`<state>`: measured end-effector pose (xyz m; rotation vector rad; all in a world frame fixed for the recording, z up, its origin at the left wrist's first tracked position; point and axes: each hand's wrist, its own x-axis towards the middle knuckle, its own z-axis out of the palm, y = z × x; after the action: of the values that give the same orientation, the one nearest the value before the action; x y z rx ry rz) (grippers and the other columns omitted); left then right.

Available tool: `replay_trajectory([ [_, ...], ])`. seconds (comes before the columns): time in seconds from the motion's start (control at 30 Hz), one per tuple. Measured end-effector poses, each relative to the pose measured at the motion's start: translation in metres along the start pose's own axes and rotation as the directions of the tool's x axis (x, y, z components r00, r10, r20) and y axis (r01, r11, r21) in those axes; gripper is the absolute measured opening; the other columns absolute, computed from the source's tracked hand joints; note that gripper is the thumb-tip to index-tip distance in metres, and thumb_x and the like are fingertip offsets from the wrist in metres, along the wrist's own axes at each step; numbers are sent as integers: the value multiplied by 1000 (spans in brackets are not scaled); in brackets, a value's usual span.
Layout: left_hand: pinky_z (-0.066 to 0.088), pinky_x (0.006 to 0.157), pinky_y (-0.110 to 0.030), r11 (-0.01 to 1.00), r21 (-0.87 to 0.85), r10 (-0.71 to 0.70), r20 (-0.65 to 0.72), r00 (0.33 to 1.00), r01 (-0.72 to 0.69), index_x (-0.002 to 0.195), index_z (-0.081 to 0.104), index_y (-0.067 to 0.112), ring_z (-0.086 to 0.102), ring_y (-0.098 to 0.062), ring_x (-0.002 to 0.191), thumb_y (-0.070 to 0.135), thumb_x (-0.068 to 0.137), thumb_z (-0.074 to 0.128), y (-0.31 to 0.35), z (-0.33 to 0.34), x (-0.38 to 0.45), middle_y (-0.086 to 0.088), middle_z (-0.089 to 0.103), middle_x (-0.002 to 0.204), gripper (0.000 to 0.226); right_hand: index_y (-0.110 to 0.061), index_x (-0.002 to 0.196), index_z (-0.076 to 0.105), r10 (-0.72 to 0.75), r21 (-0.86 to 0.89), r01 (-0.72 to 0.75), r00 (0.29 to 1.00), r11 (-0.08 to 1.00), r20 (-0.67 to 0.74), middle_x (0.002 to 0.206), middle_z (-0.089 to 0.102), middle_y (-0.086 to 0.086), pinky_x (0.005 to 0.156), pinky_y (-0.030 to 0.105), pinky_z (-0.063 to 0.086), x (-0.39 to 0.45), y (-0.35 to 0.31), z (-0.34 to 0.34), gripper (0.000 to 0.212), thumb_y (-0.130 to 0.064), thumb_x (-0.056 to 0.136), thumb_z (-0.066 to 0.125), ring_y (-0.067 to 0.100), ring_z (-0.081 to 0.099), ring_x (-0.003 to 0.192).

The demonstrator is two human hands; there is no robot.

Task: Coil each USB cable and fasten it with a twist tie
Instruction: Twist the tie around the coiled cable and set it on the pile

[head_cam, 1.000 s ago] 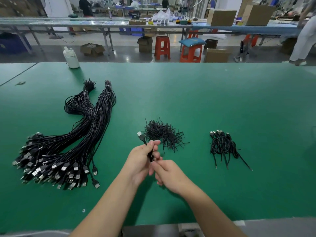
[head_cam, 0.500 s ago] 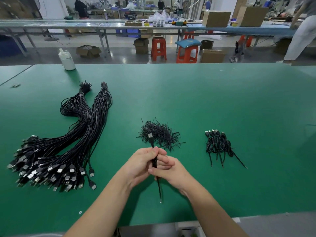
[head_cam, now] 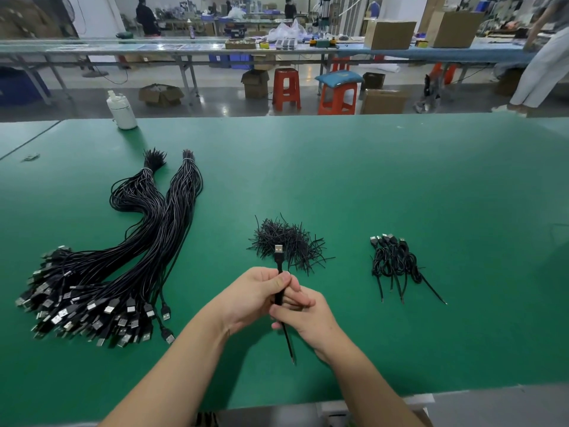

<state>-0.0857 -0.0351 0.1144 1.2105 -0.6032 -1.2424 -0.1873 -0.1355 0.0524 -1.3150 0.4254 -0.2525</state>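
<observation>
Both my hands hold one coiled black USB cable [head_cam: 279, 260] above the green table [head_cam: 400, 186]. My left hand [head_cam: 255, 295] grips the coil, with the silver plug sticking up past its thumb. My right hand [head_cam: 303, 318] pinches the lower part, and the cable's thin tail hangs down below it. Just beyond my hands lies a heap of black twist ties [head_cam: 288, 241]. Two big bundles of loose USB cables [head_cam: 101, 272] lie at the left. A small pile of coiled, tied cables [head_cam: 395, 260] rests at the right.
A white bottle [head_cam: 122, 110] stands at the table's far left edge. Beyond the table are red stools [head_cam: 286, 87], cardboard boxes and long workbenches. A person in light trousers [head_cam: 542, 72] stands at the far right.
The plug end has swung from tilted left to upright. The cable's tail, hidden one second ago, now hangs below my right hand. My hands stay together at the same spot.
</observation>
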Motion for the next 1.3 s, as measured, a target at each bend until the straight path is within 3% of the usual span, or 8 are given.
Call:
replay_trajectory([
  [0.23,44,53,-30,993,109,-57,51,997,51,90,67,-1,67,-26,78,26,97,52,8,0,-3,-27,71,103,32,3,96,68,-14,59,11,999,998,44,79,67,10,70,33,57,1,8,3,35,-11,69,84,17,64,77],
  [0.43,43,58,-31,995,54,-82,54,995,79,87,67,1,68,-23,73,26,96,53,16,-3,1,-24,73,98,30,12,93,60,-61,15,60,998,998,23,72,54,10,72,34,57,5,3,0,41,-11,69,83,18,56,72],
  [0.57,47,83,-46,978,189,-96,18,995,90,85,69,1,69,-29,89,23,98,53,18,-1,4,-25,73,99,31,9,94,61,-74,-78,73,997,994,-11,77,61,12,76,37,54,2,1,-3,39,-14,70,80,19,59,75],
  [0.67,49,99,-45,925,365,-70,-106,992,104,79,72,4,70,-29,91,19,103,49,16,2,6,-19,75,94,35,-14,78,65,-105,-242,91,994,966,-44,72,63,-3,72,32,52,-1,1,-7,11,-15,76,76,11,55,70],
  [0.83,38,54,-29,382,878,218,-389,895,288,75,63,21,53,-15,58,41,101,48,6,6,11,5,55,59,35,-24,97,52,-221,-704,123,974,699,-49,89,58,-6,74,45,54,-1,-2,-22,5,-26,97,56,22,60,78],
  [0.93,44,57,-24,461,868,235,-321,918,185,80,56,30,57,-7,59,44,99,49,-5,1,13,7,59,62,25,-22,102,43,-175,-852,115,984,511,28,98,53,-1,77,46,47,-2,-4,-25,13,-33,105,38,24,56,85],
  [1.1,39,52,-17,561,828,274,-208,939,20,83,64,32,44,0,51,49,86,65,-8,-14,14,14,58,58,18,-21,114,46,-125,-863,145,988,484,96,108,57,2,85,45,48,-9,-5,-23,24,-34,106,27,22,59,96],
  [1.3,44,57,-23,375,924,261,-181,948,74,77,67,25,48,-4,54,39,90,60,-5,-18,23,6,65,66,20,-17,117,49,-66,-801,99,995,591,75,109,58,3,88,40,46,-6,-1,-13,20,-28,106,36,21,56,98],
])
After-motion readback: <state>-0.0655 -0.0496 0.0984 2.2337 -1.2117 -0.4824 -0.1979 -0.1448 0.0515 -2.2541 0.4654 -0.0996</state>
